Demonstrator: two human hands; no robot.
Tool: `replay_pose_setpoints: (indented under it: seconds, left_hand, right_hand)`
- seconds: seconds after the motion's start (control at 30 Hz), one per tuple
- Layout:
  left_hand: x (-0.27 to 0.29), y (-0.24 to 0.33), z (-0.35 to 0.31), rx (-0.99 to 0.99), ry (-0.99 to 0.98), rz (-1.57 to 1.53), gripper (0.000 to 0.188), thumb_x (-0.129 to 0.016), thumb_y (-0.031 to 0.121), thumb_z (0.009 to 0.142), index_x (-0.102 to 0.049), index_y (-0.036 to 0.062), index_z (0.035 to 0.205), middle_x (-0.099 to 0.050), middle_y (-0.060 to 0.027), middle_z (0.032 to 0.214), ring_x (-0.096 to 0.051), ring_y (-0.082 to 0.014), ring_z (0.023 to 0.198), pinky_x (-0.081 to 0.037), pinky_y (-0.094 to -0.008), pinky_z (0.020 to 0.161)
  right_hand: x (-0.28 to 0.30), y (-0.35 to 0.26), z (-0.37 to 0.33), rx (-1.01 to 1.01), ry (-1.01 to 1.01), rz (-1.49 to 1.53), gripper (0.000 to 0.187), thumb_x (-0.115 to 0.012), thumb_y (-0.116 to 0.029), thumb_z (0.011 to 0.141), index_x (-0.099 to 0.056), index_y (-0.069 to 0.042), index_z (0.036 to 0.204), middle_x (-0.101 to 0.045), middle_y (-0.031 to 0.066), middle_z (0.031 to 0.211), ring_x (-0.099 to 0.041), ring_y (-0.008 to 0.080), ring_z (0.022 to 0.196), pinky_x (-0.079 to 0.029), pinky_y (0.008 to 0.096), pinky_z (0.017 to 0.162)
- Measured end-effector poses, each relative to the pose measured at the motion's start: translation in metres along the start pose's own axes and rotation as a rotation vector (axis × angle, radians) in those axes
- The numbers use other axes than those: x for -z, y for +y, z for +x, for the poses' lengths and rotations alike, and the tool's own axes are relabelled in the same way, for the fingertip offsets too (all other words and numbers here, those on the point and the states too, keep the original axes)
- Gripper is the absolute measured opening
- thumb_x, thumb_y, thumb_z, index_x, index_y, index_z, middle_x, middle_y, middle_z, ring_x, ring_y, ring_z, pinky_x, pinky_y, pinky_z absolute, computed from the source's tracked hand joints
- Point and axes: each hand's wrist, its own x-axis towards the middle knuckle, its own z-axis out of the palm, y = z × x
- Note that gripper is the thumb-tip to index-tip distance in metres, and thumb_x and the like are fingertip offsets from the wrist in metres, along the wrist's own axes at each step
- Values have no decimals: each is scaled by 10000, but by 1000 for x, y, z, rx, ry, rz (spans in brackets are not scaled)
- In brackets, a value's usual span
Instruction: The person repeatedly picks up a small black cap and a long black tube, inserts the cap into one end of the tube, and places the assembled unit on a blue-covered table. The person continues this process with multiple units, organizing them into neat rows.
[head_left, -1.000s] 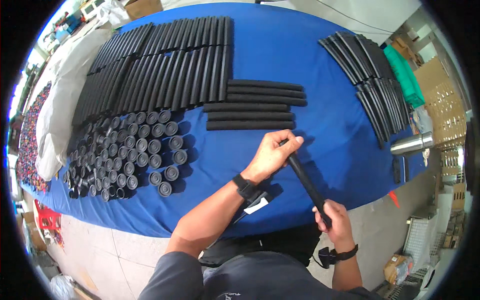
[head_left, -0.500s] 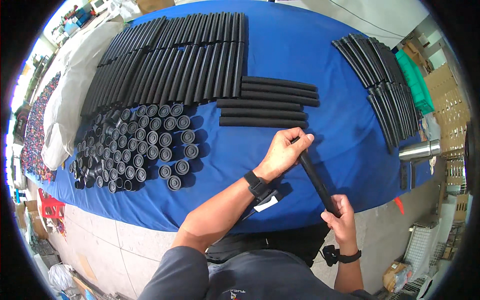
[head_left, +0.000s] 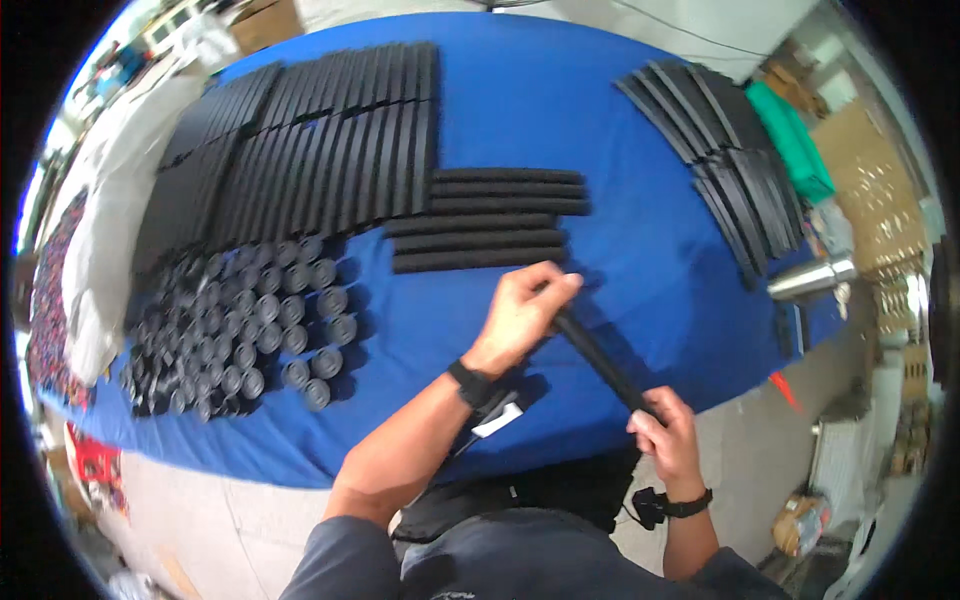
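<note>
At the lower centre of the frame, over the near edge of the blue-covered bench (head_left: 560,100): one long black tube (head_left: 600,362), held slantwise from upper left to lower right by both hands. Left hand (head_left: 520,315): grip pressed together around the tube's upper end, fingers curled over it; black wristband on the wrist. Right hand (head_left: 668,435): grip closed on the tube's lower end, just off the bench edge; black wristband likewise.

Just above the left hand, on the cloth: short stack of black tubes (head_left: 490,215), lying crosswise in rows, apart from the held tube.

Upper left of the frame: large batch of black tubes (head_left: 300,150), laid side by side lengthwise in close ranks.

Centre left: cluster of short black cylindrical caps (head_left: 240,325), standing on end, tightly packed.

Upper right: fanned batch of black strips (head_left: 720,140), curved by the lens, beside a green item (head_left: 795,140) at the bench edge.

Right edge: metal cylinder (head_left: 812,280), lying on its side near the bench corner.

Far left: white cloth bundle (head_left: 110,230) alongside the bench.
</note>
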Motion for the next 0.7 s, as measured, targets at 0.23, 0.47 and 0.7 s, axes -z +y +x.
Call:
replay_pose_setpoints:
  seconds: [0.23,0.47,0.7]
  left_hand:
    - [-3,-5,5,-55,38,-8,287,-651,270,1013,-613,100,784,-572,25,657,-450,-47,484,-334,-214,428]
    - [-8,-4,5,-60,-23,-42,292,-636,266,1026,-619,92,792,-601,15,672,-447,-41,464,-337,-207,414]
    - [-5,-3,4,-45,25,-6,284,-634,259,1026,-620,90,799,-607,11,675,-451,-43,469,-345,-210,416]
  right_hand:
    - [3,4,7,400,27,-316,334,-762,-272,937,-627,6,1061,-627,5,783,-549,71,612,-428,245,552]
    - [44,11,6,-94,-251,-70,426,-820,-275,897,-585,-16,1139,-643,23,897,-601,95,779,-481,271,702]
    - [21,-4,-2,-30,-77,-228,432,-796,-311,919,-585,-12,1148,-657,36,914,-616,104,789,-495,276,696]
